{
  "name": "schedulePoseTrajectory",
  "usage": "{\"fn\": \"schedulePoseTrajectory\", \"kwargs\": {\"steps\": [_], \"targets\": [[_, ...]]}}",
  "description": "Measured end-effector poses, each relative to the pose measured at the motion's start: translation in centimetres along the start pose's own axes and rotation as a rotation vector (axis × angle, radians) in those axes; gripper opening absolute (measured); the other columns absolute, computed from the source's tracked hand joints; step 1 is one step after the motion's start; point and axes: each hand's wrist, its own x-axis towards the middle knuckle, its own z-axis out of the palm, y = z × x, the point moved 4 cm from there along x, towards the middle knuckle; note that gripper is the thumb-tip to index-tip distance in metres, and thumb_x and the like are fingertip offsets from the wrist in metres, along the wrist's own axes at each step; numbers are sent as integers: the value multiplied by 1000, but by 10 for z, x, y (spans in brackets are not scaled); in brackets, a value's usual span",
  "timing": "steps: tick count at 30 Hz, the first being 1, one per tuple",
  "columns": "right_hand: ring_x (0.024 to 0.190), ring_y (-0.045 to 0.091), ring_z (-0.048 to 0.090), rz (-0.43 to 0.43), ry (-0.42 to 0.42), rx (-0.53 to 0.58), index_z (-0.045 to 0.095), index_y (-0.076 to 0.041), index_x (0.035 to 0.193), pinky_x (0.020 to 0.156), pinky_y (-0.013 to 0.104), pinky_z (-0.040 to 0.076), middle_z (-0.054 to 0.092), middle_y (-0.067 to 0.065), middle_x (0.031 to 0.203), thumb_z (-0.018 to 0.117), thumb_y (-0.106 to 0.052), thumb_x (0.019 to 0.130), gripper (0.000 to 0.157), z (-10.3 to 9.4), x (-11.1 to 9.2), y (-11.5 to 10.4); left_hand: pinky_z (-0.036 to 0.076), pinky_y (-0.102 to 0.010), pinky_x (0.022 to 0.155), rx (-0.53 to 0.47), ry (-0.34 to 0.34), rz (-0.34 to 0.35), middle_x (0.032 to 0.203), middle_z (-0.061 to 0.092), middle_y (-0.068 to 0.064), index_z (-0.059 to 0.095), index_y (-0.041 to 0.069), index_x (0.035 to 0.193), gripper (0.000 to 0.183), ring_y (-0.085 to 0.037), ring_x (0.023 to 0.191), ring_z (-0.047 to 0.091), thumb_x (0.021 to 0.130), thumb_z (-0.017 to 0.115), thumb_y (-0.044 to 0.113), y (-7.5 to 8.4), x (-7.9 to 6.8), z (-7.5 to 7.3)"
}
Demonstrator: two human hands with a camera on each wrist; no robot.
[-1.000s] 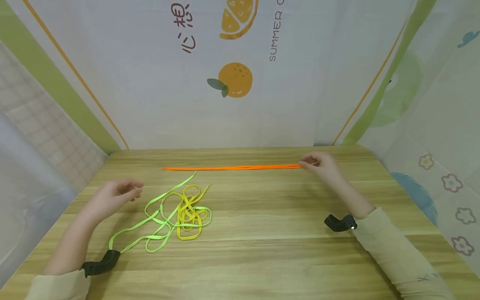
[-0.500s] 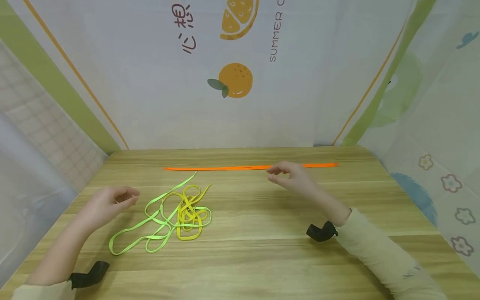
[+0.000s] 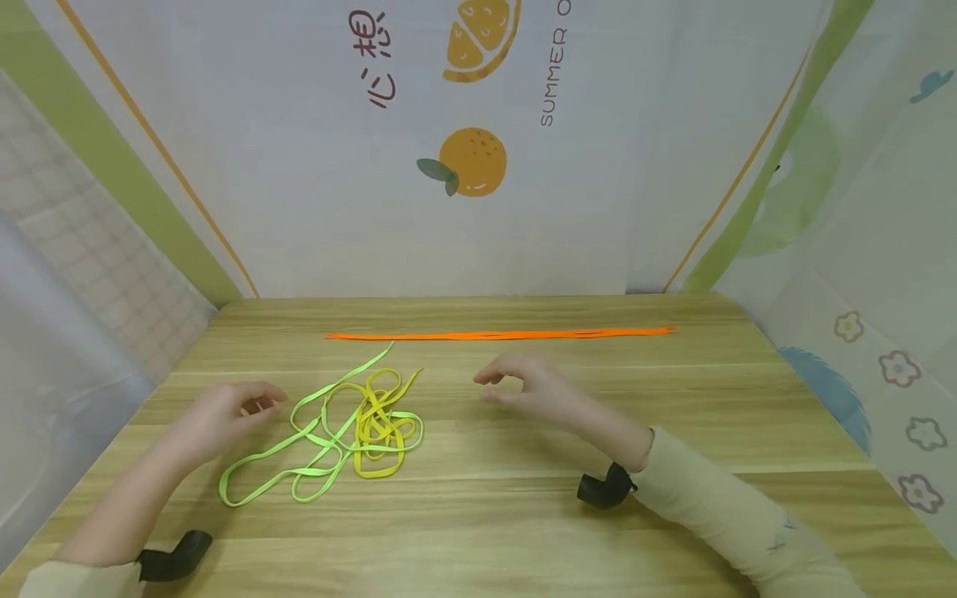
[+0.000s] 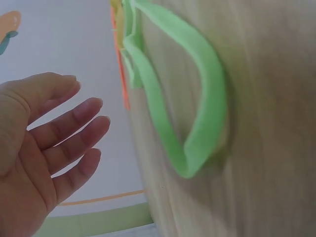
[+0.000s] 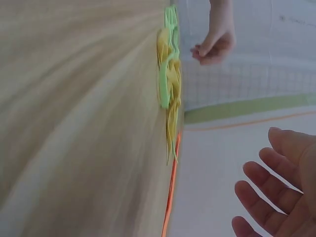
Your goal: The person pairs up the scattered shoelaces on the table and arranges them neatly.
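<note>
Zero grip anywhere: we'd pulled our loose-fingered right hand [image 3: 534,386] off the orange lace [image 3: 497,335], leaving it straight across the counter [image 3: 478,523]; yellow lace [image 3: 380,431] and green lace [image 3: 310,430] lay tangled near our relaxed left hand [image 3: 224,419].

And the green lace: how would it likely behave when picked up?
The green lace is probably floppy, since it bends into loose loops. It looks light, being a thin, flat band. Lifting it might drag the yellow lace along, because the two overlap.
</note>
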Motion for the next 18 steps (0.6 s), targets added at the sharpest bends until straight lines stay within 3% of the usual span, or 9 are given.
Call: {"fn": "schedulePoseTrajectory", "kwargs": {"steps": [4,11,18], "targets": [[99,16,58,-81,-43,-10,69,-6,112,87,42,47,67,2,108,70,-15,89,25,18,7,-15,47,-32,62,14,-15,26,83,63,6,69,4,106,18,-12,74,57,89,68,10,0,2,3],[105,12,57,-139,-133,-93,70,-9,112,91,27,44,66,-3,110,71,-21,89,27,46,16,-36,49,-32,64,20,-55,72,86,63,7,67,1,111,24,-12,76,58,88,68,8,-3,6,9],[106,11,58,-263,-166,-165,71,-10,112,95,24,39,68,-2,110,71,-22,88,26,68,25,-56,50,-32,68,-32,-106,104,92,64,4,66,1,112,29,-11,80,59,85,72,7,-11,8,15]]}}
